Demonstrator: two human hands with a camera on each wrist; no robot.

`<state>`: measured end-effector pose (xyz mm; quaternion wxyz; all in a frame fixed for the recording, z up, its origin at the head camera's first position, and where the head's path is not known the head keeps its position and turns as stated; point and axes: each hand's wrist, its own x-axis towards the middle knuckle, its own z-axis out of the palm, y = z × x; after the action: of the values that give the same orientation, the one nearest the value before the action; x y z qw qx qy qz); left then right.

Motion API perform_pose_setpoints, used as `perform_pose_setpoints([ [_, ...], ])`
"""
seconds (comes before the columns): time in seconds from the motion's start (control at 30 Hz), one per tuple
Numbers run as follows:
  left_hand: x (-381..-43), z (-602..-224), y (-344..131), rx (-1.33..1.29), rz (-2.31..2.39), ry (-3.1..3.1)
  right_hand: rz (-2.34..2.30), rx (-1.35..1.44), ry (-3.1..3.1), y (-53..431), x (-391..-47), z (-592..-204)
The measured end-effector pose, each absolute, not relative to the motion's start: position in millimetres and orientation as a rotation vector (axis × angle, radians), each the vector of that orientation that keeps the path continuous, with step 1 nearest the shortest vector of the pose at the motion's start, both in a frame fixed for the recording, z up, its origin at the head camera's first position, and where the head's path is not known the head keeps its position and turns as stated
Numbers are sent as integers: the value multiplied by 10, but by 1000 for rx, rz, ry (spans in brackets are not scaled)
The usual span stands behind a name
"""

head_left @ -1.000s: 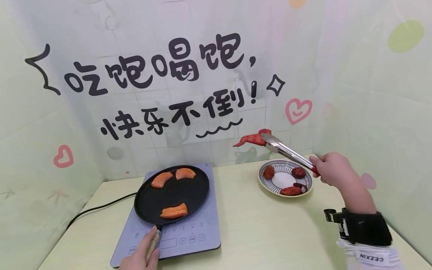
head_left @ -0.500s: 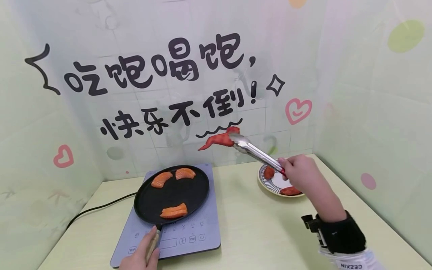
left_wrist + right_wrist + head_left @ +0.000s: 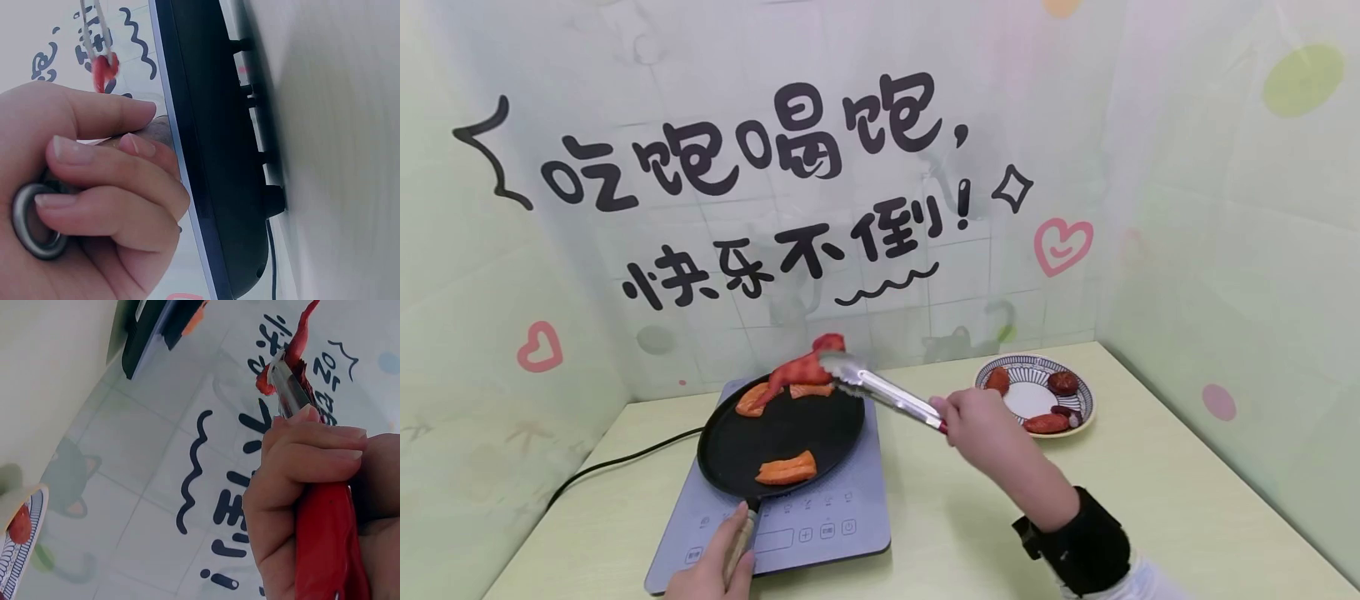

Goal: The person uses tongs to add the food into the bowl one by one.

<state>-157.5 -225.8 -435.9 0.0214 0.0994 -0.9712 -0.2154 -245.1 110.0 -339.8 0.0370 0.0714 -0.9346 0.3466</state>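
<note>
In the head view my left hand (image 3: 715, 560) grips the wooden handle (image 3: 739, 543) of a flat black frying pan (image 3: 775, 437). The left wrist view shows its fingers curled round that handle, a metal ring (image 3: 25, 219) at its end. My right hand (image 3: 988, 433) holds red-handled metal tongs (image 3: 898, 400). Pinched in their tips is a red chicken wing (image 3: 805, 368), which overlaps the pan's far edge and hides part of the far salmon slices (image 3: 811, 390). Another salmon piece (image 3: 786, 469) lies near the handle. In the right wrist view the fingers wrap the red grip (image 3: 325, 544).
Beneath the pan is a grey-blue induction cooker (image 3: 861, 492), its black cord (image 3: 625, 457) running left. A patterned plate (image 3: 1026, 400) with several reddish pieces of food stands at the right. A printed curtain (image 3: 880, 167) closes off the back.
My right hand has carried the tongs and chicken wing leftward from above the plate, then lower, to over the pan's far side. The left hand and pan stay put.
</note>
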Motion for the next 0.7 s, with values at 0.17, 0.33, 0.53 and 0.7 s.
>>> perform_pose_setpoints([
  [0.17,-1571,-4358,-2264,307,-686,-3009,916,325,-2852,915,-2408,-3548],
  [0.33,-1567,-4360,-2256,296,-690,-3000,857,343,-2859,837,-2384,-3634],
  [0.53,-1565,-4379,-2260,281,-696,-2980,837,344,-2860,778,-2390,-3708],
  [0.7,-1575,-4393,-2274,282,-688,-2983,842,349,-2881,745,-2403,-3757],
])
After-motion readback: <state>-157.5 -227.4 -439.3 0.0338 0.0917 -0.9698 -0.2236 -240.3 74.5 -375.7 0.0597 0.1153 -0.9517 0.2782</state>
